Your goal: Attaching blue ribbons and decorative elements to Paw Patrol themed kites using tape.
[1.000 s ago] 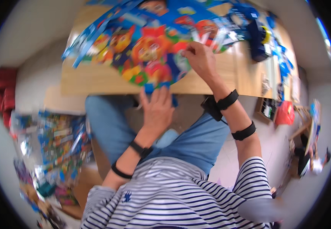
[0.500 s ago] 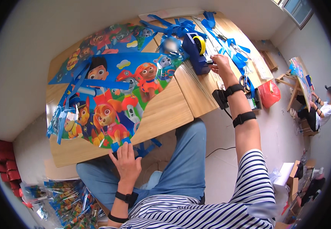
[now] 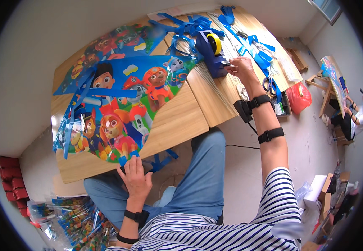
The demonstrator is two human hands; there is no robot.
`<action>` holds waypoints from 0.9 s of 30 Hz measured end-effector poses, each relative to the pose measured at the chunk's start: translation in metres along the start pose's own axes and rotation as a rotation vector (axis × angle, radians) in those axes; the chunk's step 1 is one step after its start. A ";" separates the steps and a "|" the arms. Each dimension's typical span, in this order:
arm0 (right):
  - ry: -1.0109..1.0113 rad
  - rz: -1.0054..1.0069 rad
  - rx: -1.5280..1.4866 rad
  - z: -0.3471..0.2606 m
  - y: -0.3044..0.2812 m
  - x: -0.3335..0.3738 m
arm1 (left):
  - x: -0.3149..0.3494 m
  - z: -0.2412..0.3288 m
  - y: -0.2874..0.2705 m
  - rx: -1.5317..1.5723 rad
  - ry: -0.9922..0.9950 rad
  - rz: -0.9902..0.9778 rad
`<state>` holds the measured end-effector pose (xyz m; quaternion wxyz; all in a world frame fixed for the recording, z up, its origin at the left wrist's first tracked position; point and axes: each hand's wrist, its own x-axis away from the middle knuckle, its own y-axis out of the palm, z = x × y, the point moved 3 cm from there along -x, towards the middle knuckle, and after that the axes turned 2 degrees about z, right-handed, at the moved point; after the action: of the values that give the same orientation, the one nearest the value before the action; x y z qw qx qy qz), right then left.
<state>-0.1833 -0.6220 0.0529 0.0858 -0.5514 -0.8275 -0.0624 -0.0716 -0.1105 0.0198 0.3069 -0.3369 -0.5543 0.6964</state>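
- Red-wrapped packs [image 3: 13, 178] stand stacked against the wall, off the working surface, while a clear plastic bag [image 3: 70, 219] of colourful printed film sits low by the person's leg, within easy reach
- A cartoon-printed plastic sheet [image 3: 113, 125] lies spread on the wooden desk [image 3: 175, 125], overlapping a second printed sheet [image 3: 102, 44], its face up so the whole picture shows; blue ribbons [image 3: 118, 93] trail across it
- The left hand [image 3: 135, 180] rests at the sheet's lower tip, fingers extended and unclenched over the blue tabs [image 3: 123, 160] at the desk's edge, apparently steadying that end
- Thin rods [image 3: 210, 83] lie lengthwise past the sheet, beneath a dark blue tape dispenser [image 3: 208, 60] with a yellow-rimmed roll [image 3: 218, 44], set upright where the right arm reaches comfortably
- The right hand [image 3: 242, 69] curls at the dispenser's cutting end, fingers bent inward; whether they grasp tape cannot be told
- Scissors [image 3: 270, 82] lie near that wrist, by a red plastic bag [image 3: 298, 98], with a seated co-worker [image 3: 344, 125] well apart beyond
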 end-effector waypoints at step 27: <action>0.343 0.500 -0.477 0.105 0.011 0.008 | 0.000 0.001 0.001 0.002 -0.004 0.003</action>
<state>-0.1835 -0.5893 -0.0474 0.1047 -0.7222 -0.6033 -0.3217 -0.0725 -0.1114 0.0186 0.3048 -0.3362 -0.5537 0.6982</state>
